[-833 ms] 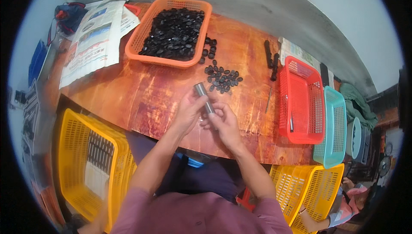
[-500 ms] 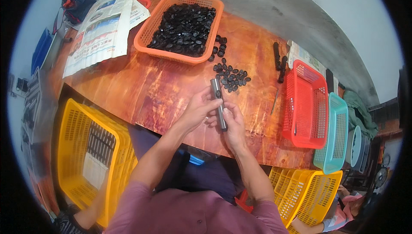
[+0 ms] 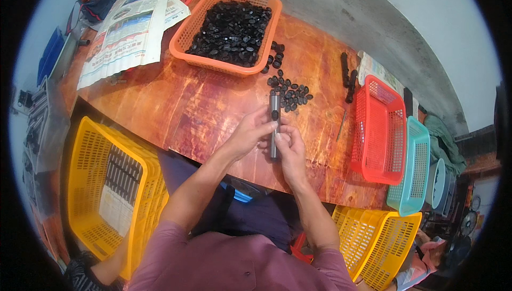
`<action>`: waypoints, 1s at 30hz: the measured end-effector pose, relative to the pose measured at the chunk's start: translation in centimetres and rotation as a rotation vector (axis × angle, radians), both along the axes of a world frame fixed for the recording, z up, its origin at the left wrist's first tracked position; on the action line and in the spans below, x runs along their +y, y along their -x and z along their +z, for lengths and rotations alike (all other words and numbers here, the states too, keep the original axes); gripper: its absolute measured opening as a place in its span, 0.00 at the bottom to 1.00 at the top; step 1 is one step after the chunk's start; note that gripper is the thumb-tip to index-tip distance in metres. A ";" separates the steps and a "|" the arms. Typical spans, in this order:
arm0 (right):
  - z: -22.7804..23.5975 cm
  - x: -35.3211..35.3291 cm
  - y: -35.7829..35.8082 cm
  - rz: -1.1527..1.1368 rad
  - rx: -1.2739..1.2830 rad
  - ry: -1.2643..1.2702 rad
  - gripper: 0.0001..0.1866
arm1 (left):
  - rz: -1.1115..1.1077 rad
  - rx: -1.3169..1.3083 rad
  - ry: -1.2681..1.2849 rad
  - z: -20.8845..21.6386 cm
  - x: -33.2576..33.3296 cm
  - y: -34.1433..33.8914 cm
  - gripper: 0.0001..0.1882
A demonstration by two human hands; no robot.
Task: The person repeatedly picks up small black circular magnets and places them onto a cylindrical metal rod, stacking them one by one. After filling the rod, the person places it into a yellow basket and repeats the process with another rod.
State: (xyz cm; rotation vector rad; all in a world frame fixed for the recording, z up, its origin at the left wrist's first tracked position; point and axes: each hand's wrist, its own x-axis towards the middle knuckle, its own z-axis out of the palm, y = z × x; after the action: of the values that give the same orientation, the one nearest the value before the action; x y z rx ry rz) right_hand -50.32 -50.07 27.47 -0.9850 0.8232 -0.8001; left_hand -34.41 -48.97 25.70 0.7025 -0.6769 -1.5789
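Above the table's front part, a slim grey metal tube [image 3: 274, 102] is held nearly upright in the view between my two hands. A small black oval piece [image 3: 274, 115] sits on its upper side. My left hand [image 3: 253, 135] grips the tube from the left, its thumb lying across just below the oval piece. My right hand [image 3: 290, 146] closes around the lower part from the right; some of its fingers are hidden behind the tube. Just beyond the tube's far end lie several loose black oval pieces [image 3: 293, 96] on the table.
An orange basket [image 3: 178, 51] full of black pieces stands at the back, beside newspaper [image 3: 128, 35]. At right are black-handled tools [image 3: 351, 85], a thin rod [image 3: 341, 125], a red basket [image 3: 392, 125] and a teal basket [image 3: 397, 197]. Yellow crates [image 3: 80, 184] flank me; other people's arms show at both lower sides.
The tube has turned from a slant to nearly straight up and down in the view. Both hands still hold it, with little shift in their places.
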 end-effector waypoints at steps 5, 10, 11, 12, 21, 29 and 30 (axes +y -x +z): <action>0.8 -2.8 1.3 -0.019 0.520 0.396 0.08 | 0.205 0.190 -0.103 0.1 -0.2 0.0 0.19; 1.7 -7.1 1.4 -0.144 0.803 0.838 0.09 | 0.188 0.199 -0.154 1.5 -0.1 -0.4 0.17; 1.8 -7.5 1.3 -0.124 0.859 0.885 0.09 | 0.165 0.192 -0.141 1.5 -0.1 -0.4 0.18; 1.8 -7.6 1.0 -0.097 0.908 0.931 0.10 | 0.165 0.191 -0.145 1.6 0.0 -0.6 0.18; -0.9 -8.0 0.3 -0.163 0.904 1.184 0.10 | 0.174 0.238 -0.137 1.6 -0.1 -0.4 0.18; -0.1 -7.7 0.3 -0.209 0.735 1.209 0.05 | 0.106 0.247 -0.076 -0.2 -0.8 -0.8 0.18; 0.3 -7.4 0.3 -0.221 0.734 1.169 0.05 | 0.114 0.257 -0.084 0.2 -0.8 -0.6 0.18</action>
State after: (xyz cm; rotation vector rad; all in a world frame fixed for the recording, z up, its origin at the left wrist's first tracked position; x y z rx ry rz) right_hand -50.65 -57.47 27.77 -2.3462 1.0949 -1.1522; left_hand -33.77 -49.74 25.86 0.5761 -0.3763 -1.5651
